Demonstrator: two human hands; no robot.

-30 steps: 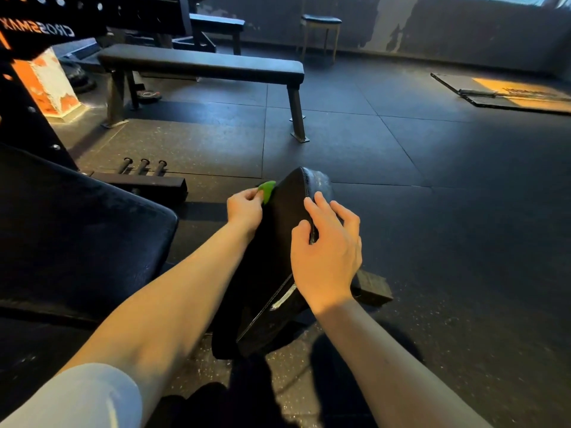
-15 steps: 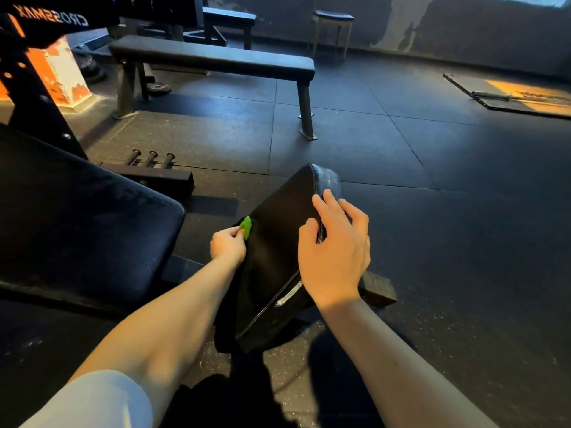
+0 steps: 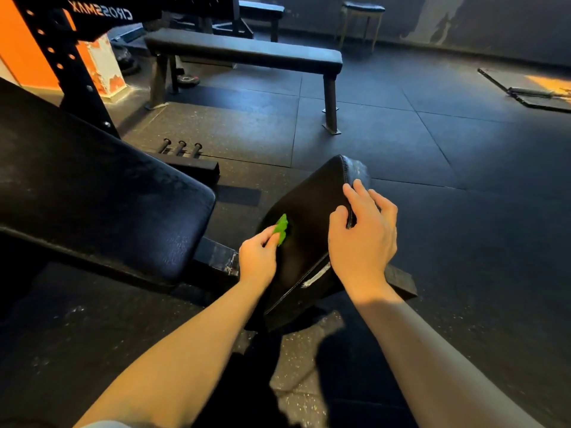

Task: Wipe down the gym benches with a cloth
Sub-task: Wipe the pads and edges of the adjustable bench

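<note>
A small tilted black seat pad (image 3: 312, 205) of a bench stands in front of me. My left hand (image 3: 258, 261) grips a green cloth (image 3: 281, 228) and holds it against the pad's lower left side. My right hand (image 3: 364, 239) grips the pad's right edge, fingers curled over the far side and thumb on the top face. The bench's large black back pad (image 3: 92, 193) slopes up to the left. Most of the cloth is hidden inside my left fist.
A long flat bench (image 3: 244, 52) stands across the rubber floor ahead. A black rack post (image 3: 71, 69) with orange wall behind it rises at the left. Three pegs (image 3: 180, 148) stick up from a floor bar. A stool (image 3: 360, 23) stands at the back, a mat (image 3: 531, 91) at the far right.
My left hand has slid the cloth down the pad's left side, from near the top edge to the lower part. My right hand has kept its grip on the right edge.
</note>
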